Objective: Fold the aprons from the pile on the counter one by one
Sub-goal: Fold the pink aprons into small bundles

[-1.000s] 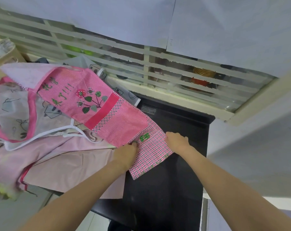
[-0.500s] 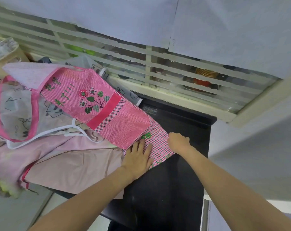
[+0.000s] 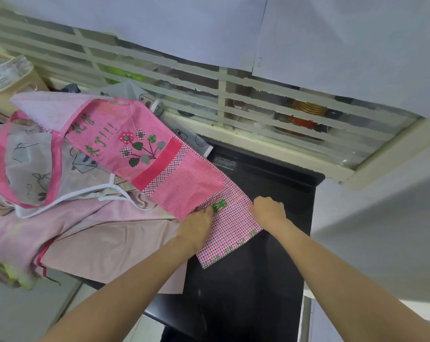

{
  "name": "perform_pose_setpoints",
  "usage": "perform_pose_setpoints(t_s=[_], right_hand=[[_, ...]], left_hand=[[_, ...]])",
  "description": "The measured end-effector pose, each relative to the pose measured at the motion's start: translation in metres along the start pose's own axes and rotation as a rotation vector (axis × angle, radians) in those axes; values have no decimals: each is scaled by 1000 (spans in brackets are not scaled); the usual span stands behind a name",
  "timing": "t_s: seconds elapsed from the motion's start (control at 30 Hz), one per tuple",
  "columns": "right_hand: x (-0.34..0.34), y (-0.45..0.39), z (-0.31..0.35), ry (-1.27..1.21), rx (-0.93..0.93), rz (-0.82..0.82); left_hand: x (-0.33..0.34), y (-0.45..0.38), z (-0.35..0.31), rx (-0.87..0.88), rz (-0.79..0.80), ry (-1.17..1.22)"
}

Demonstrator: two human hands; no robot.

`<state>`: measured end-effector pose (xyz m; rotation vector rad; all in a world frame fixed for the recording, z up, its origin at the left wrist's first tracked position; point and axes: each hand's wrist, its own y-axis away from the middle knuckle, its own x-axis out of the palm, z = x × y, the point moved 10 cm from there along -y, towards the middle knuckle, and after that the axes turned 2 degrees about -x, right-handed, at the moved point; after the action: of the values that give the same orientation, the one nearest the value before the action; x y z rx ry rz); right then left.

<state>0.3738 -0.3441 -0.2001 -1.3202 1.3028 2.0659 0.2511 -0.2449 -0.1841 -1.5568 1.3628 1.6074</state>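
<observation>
Early in the task: pink apron (image 3: 144, 154) stretched across the pile toward 4 o'clock, checked end on the black table (image 3: 258, 292). Left hand (image 3: 196, 225) and right hand (image 3: 268, 211) curled, pinching that end. Other aprons (image 3: 98, 230) unfolded at 9 o'clock.

Even, soft daylight, moderately bright, no hard shadows. Light seems to come through the slatted window (image 3: 233, 99) at the top; the things behind its glass look hazy. White paper sheets (image 3: 159, 25) above it read flat and slightly bluish. Black counter (image 3: 246, 280) is dark with faint dull sheen, no strong glare. Wide-angle distortion: straight lines bow and tilt, forearms stretch toward the bottom edge. Centre is reasonably sharp; the left edge and bottom corners go soft and smeared.
</observation>
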Motion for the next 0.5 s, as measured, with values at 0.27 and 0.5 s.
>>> perform_pose_setpoints(t_s=[0.27, 0.5], right_hand=[[0, -10, 8, -387, -33, 106], [-10, -3, 13, -17, -47, -33]], left_hand=[[2, 2, -2, -31, 53, -83], [-12, 3, -17, 40, -46, -231]])
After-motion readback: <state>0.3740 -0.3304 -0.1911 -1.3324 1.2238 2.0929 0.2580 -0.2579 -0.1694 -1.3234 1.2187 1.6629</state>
